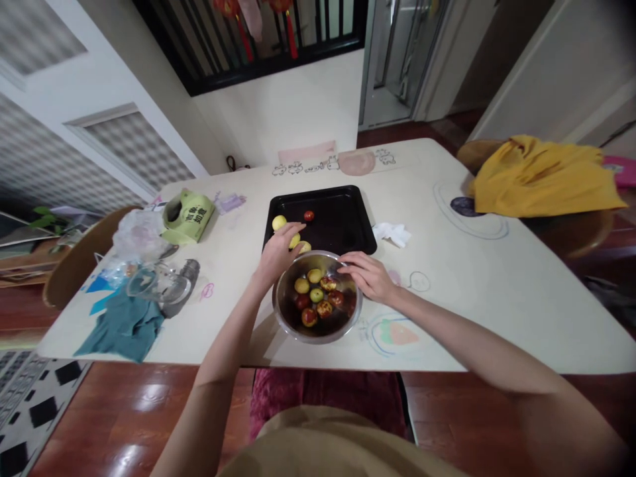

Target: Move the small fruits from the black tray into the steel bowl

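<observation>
A stainless steel bowl [281,318] stands near the front edge of the table, holding several small round fruits in green-yellow, red and mottled red-yellow. My right hand [370,277] rests on the bowl's right rim, its fingers over the edge. Behind the bowl lies a black baking tray [332,218], its front partly hidden. My left hand [281,250] reaches over the tray's near left corner with fingers stretched and thumb apart, around yellow fruits [295,240]. Another yellow fruit [279,223] and a small red fruit [309,216] lie farther back on the tray.
A crumpled white tissue [392,234] lies right of the tray. On the left are a green package [189,215], a clear plastic bag [139,235], a glass jar [161,283] on its side and a teal cloth [124,324]. A yellow garment [546,175] drapes over a chair.
</observation>
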A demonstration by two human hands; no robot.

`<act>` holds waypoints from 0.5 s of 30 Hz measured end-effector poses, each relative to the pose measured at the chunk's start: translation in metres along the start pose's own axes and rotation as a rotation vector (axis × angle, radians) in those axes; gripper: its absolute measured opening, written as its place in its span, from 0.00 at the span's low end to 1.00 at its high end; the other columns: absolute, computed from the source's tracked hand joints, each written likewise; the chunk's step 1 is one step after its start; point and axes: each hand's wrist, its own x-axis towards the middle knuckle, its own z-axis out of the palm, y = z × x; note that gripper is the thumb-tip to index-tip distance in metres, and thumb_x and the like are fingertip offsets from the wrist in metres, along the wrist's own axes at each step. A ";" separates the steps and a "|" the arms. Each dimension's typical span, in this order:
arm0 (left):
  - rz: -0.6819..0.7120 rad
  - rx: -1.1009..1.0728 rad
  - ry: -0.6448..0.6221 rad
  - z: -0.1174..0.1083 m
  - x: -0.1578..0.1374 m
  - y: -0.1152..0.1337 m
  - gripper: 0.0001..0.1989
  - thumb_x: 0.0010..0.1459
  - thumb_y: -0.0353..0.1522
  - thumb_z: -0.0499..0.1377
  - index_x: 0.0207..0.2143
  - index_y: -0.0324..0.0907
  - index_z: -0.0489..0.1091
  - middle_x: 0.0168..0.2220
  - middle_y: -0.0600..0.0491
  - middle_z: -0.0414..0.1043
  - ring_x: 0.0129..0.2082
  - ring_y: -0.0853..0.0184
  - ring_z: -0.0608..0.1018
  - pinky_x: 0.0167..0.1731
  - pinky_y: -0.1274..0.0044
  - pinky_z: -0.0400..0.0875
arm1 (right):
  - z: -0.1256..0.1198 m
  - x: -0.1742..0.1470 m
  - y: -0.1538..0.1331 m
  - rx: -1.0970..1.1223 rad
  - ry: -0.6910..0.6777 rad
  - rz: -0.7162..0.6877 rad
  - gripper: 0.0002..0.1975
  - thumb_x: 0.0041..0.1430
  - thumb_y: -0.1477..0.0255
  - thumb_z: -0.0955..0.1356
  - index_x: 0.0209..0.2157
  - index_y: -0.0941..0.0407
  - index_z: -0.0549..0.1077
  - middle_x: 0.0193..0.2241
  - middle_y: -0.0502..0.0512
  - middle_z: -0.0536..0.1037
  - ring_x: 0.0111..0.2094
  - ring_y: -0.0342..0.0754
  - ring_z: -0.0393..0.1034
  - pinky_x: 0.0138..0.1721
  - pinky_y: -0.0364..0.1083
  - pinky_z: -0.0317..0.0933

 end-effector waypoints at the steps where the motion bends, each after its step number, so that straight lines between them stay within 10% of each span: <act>1: 0.003 0.008 -0.024 0.004 0.010 -0.006 0.21 0.67 0.27 0.62 0.62 0.41 0.71 0.63 0.43 0.74 0.63 0.55 0.77 0.65 0.59 0.74 | 0.000 0.000 0.000 -0.003 0.000 -0.005 0.17 0.76 0.73 0.59 0.47 0.57 0.79 0.49 0.65 0.81 0.52 0.56 0.76 0.48 0.58 0.76; 15: -0.136 0.050 -0.257 0.058 0.091 -0.047 0.21 0.60 0.16 0.60 0.54 0.37 0.74 0.55 0.40 0.75 0.54 0.55 0.80 0.61 0.61 0.74 | -0.002 0.000 -0.001 -0.031 -0.029 0.011 0.19 0.78 0.71 0.57 0.45 0.56 0.79 0.48 0.64 0.82 0.51 0.56 0.77 0.48 0.58 0.77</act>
